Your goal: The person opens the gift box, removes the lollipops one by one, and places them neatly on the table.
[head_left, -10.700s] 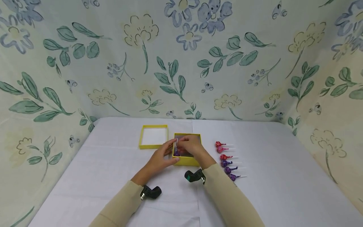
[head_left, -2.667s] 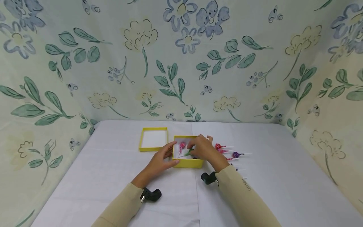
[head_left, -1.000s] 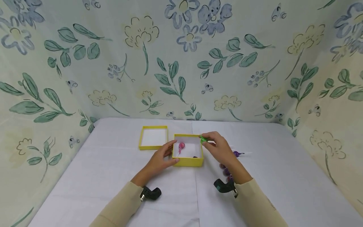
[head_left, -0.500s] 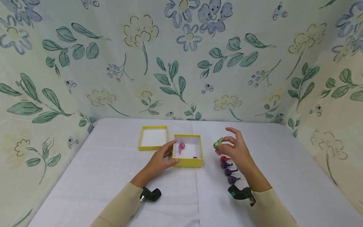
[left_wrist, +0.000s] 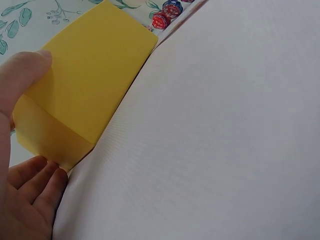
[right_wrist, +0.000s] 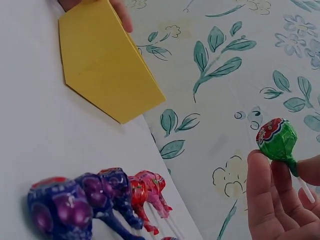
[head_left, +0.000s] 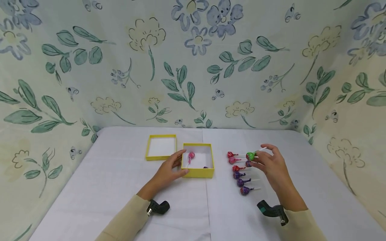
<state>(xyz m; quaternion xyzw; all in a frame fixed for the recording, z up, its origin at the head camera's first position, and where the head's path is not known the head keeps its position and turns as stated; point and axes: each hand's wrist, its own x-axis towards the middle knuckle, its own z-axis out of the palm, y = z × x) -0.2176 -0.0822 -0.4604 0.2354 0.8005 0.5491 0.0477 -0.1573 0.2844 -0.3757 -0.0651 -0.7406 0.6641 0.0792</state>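
Note:
My left hand holds the open yellow box at its front left corner; in the left wrist view the thumb lies on one wall and the fingertips touch the adjoining side. Inside the box are a pink lollipop and a dark one, mostly hidden by the front wall. To the right, my right hand pinches a green-wrapped lollipop by the stick end, its head pointing left. Right beneath it a purple lollipop is partly covered by the fingers.
A column of red, pink and purple lollipops lies right of the box, sticks pointing right. The box's yellow-rimmed lid lies upturned at the back left. A floral cloth hangs behind the white-covered table.
The right hand has taken the green lollipop out of the box and carried it right, past the column of lollipops. The left hand has stayed at the box corner.

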